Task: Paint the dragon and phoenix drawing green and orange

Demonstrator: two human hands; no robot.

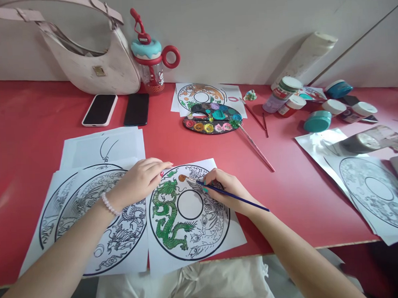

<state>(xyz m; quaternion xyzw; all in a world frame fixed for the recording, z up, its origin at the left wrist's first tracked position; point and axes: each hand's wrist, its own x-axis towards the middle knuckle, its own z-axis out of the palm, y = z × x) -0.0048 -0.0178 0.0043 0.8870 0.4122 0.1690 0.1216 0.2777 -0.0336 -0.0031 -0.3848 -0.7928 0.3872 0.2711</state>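
Note:
My right hand (224, 187) pinches a blue-handled paintbrush (236, 195), its tip at a small orange-brown circle near the top of a printed drawing (237, 236). On that sheet a dragon is painted green left of the central ring; the right side is black line art. Fingers stretched out, my left hand (142, 178) lies flat across the sheet's upper left edge, a beaded bracelet at the wrist. Under the left forearm several more line drawings (124, 255) overlap. Beyond the painted sheet sits a paint palette (198, 127) with several colours, a second brush (257, 148) resting on it.
Along the wall stand a pale handbag (91, 74) and a red-handled cup (151, 71). Two phones (100, 110) lie before them. Paint jars (317, 121) cluster at the right, near more drawings (355, 203). The red table's front edge (257, 251) is close to my lap.

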